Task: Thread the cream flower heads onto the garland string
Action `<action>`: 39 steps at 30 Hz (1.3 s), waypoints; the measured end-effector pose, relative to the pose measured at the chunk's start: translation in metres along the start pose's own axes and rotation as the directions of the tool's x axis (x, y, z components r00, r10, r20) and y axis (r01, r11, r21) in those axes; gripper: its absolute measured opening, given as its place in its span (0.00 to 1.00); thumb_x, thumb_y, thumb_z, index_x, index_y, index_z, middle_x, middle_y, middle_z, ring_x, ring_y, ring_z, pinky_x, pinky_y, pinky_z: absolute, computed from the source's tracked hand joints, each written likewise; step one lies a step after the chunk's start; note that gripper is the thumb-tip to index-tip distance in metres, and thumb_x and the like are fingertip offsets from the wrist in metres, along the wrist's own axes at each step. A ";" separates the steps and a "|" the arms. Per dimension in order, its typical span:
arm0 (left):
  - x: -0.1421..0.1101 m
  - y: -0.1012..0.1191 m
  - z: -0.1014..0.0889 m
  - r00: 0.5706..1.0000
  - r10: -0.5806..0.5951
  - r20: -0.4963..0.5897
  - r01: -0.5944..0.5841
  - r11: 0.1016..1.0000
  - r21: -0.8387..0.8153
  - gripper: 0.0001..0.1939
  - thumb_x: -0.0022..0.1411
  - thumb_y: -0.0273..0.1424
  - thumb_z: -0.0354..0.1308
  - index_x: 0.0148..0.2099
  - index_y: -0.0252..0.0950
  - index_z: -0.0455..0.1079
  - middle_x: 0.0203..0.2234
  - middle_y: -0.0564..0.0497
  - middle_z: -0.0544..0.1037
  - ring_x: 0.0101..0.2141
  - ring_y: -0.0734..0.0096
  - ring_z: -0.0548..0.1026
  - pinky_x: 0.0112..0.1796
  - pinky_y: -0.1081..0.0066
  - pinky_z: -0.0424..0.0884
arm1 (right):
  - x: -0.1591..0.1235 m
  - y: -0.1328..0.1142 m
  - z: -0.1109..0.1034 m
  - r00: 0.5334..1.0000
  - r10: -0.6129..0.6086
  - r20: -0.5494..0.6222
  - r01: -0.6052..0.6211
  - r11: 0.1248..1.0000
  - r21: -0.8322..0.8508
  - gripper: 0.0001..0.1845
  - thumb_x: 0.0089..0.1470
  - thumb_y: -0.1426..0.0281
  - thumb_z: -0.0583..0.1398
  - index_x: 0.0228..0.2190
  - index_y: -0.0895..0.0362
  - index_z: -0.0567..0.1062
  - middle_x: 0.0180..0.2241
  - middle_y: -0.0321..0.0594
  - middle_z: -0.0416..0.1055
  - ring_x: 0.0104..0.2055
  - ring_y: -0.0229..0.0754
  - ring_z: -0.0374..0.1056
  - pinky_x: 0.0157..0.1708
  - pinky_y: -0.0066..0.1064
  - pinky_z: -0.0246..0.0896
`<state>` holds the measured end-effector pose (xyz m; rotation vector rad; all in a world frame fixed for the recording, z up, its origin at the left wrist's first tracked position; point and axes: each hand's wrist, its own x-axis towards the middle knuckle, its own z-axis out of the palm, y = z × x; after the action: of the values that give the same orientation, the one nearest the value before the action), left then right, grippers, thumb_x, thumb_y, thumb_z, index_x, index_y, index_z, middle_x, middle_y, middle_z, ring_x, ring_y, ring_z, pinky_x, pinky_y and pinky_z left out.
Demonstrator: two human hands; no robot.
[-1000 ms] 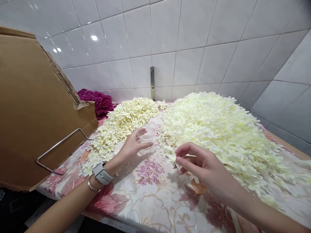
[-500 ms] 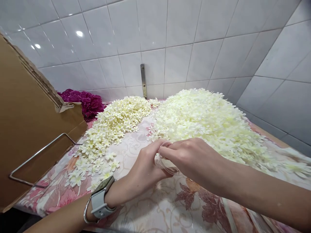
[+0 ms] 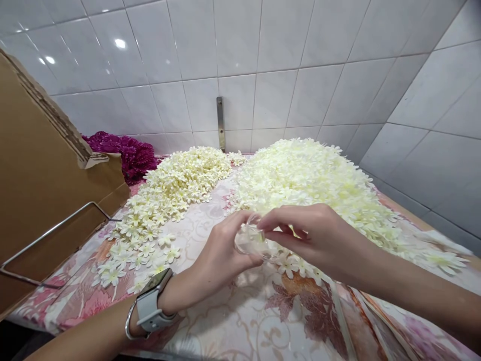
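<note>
My left hand (image 3: 227,245) is wrapped round a clear, round plastic piece (image 3: 251,241) with a rim like a cup's; its exact kind is hard to make out. My right hand (image 3: 300,228) reaches in from the right, thumb and forefinger pinched at the edge of that piece. Something small and pale shows by these fingertips, too blurred to name. Behind my right hand rises a big heap of white artificial flowers (image 3: 296,175). A second heap of cream flower heads (image 3: 188,175) lies beyond my left hand, with loose ones trailing toward my wrist.
A cardboard box (image 3: 41,175) stands at the left, with a bent metal wire frame (image 3: 52,230) beside it. Purple flowers (image 3: 131,155) lie behind it. A flowered tablecloth (image 3: 233,321) covers the table. A tiled wall (image 3: 278,95) with a metal bracket (image 3: 220,123) closes off the back.
My right hand has drawn slightly back and up from the clear round piece, its fingers now less folded over it. My left hand keeps its hold. The view has shifted slightly.
</note>
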<state>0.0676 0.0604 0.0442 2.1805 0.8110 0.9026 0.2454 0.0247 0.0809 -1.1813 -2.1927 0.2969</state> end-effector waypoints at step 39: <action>0.030 0.018 0.030 0.924 -0.376 0.074 0.345 0.734 -0.585 0.09 0.57 0.33 0.60 0.31 0.33 0.75 0.28 0.51 0.77 0.34 0.72 0.74 0.36 0.74 0.71 | -0.026 0.037 0.007 0.902 0.062 -0.428 -0.015 0.994 0.112 0.09 0.53 0.69 0.60 0.38 0.56 0.69 0.36 0.42 0.72 0.36 0.41 0.70 0.34 0.34 0.67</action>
<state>0.1134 0.0617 0.0514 1.3960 0.8057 0.8621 0.2768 0.0260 0.0475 -1.1103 -1.7483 0.1465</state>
